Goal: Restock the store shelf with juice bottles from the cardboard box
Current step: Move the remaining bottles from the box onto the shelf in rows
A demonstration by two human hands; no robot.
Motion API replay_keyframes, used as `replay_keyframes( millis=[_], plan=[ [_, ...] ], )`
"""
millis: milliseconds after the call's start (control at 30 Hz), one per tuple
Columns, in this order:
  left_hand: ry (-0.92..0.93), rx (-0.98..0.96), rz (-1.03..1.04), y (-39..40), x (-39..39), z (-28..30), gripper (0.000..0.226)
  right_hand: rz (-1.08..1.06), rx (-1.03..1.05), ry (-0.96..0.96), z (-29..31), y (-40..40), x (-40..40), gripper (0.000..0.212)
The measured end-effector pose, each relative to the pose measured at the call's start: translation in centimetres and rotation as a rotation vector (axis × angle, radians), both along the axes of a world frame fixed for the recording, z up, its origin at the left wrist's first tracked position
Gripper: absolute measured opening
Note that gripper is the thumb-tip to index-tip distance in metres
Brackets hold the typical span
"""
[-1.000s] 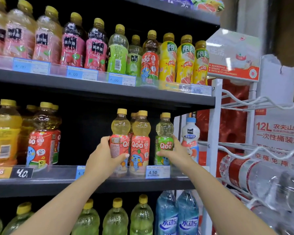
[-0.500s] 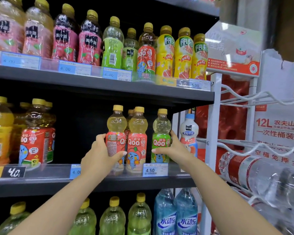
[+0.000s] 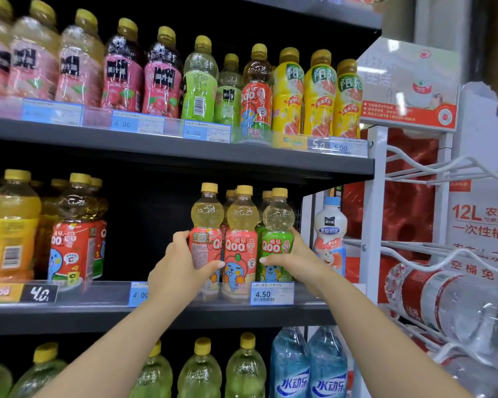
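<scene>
— Three front bottles are bunched together on the middle shelf, and that worries me. I've got the left hand wrapped round the peach-label bottle, thumb across the front, fingers curled behind it. If I shove sideways, it knocks the middle bottle, touching it, and the row behind could topple.

— And your other side?

— My right hand grips the green-label bottle the same way: thumb on the label, fingers round the far side. That one stands at the shelf's right end, near the white milk-drink bottle — push too far and I'd judge it tips that way.

— Where's the cardboard box?

— Out of my view. Both held bottles stand upright behind the price rail, above the 4.50 tag.
</scene>
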State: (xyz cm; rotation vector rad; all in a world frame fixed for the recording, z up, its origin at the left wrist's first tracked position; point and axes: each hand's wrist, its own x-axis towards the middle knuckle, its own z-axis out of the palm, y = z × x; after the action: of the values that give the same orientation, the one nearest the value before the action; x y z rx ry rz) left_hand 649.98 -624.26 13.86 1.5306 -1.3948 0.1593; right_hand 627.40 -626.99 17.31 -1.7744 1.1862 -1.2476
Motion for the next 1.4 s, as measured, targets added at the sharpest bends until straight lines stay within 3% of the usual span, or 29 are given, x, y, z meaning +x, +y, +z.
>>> replay_keyframes(
  millis=[300, 567, 700, 833, 933, 1100, 1233, 1400],
  plan=[
    [-0.005, 0.005, -0.020, -0.5, -0.2, 0.1, 0.086, -0.011, 0.022, 0.032, -0.2, -0.3, 0.6, 0.127],
    [-0.015, 0.011, -0.048, 0.1, -0.3, 0.2, 0.087, -0.104, 0.047, 0.128, 0.1, 1.1, 0.9, 0.116],
    [-0.050, 0.051, -0.084, 0.5, -0.5, -0.2, 0.093, -0.269, -0.142, 0.171, 0.0, 4.3, 1.0, 0.103],
    [-0.063, 0.045, -0.186, 1.2, -0.1, -0.4, 0.071, -0.298, -0.305, 0.262, 0.1, 8.8, 1.0, 0.086],
    [-0.033, 0.155, -0.275, 1.5, 0.5, 0.5, 0.056, -0.269, -0.339, 0.307, 0.0, 11.9, 0.7, 0.069],
    [-0.014, 0.300, -0.431, 2.2, 1.9, 2.2, 0.058, -0.310, -0.314, 0.384, -0.8, 13.7, -0.7, 0.079],
    [0.039, 0.281, -0.412, 3.6, 1.6, 2.2, 0.048, -0.310, -0.299, 0.367, -0.6, 14.7, -0.8, 0.078],
    [-0.024, 0.041, -0.284, 10.2, 0.9, 2.4, 0.066, -0.275, -0.390, 0.382, -0.6, 17.1, 0.2, 0.066]
  ],
)
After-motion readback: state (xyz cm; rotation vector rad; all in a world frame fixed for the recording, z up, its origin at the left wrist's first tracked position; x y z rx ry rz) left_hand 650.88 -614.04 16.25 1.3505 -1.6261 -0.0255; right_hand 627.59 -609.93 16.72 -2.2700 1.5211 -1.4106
